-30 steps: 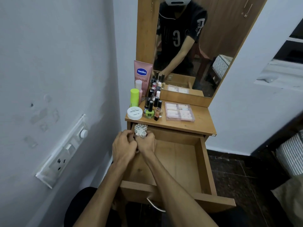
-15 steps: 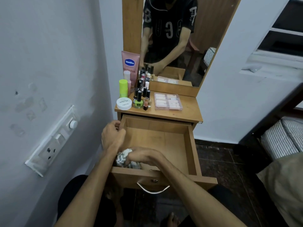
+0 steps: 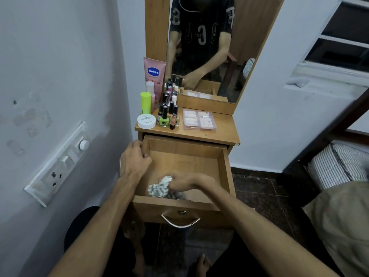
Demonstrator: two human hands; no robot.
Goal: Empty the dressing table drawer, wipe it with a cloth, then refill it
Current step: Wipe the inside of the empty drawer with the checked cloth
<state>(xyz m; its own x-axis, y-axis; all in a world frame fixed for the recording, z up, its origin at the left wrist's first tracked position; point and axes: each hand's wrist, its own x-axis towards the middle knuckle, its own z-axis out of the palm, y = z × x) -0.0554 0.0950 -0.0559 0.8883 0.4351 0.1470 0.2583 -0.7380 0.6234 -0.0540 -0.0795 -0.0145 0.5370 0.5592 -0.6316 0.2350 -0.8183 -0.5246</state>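
Observation:
The wooden drawer (image 3: 226, 166) of the dressing table is pulled out and holds nothing but a crumpled grey-and-white cloth (image 3: 158, 188) at its front left. My right hand (image 3: 184, 182) is closed on the cloth and presses it onto the drawer floor. My left hand (image 3: 134, 161) rests on the drawer's left wall with its fingers curled over the edge. On the tabletop (image 3: 223, 134) stand a pink Vaseline tube (image 3: 153, 76), a green bottle (image 3: 145, 102), a white jar (image 3: 146, 121), several nail polish bottles (image 3: 167, 114) and a pink palette (image 3: 199, 121).
A mirror (image 3: 207, 47) rises behind the tabletop and reflects a person. The wall with a switch panel (image 3: 60, 166) is close on the left. A striped mattress (image 3: 337, 166) and beige cloth (image 3: 343, 222) lie on the right. The drawer's metal handle (image 3: 180, 221) faces me.
My right hand has carried the cloth from the drawer's back edge down to its front left floor. My left hand has let go of the cloth and settled on the drawer's left wall.

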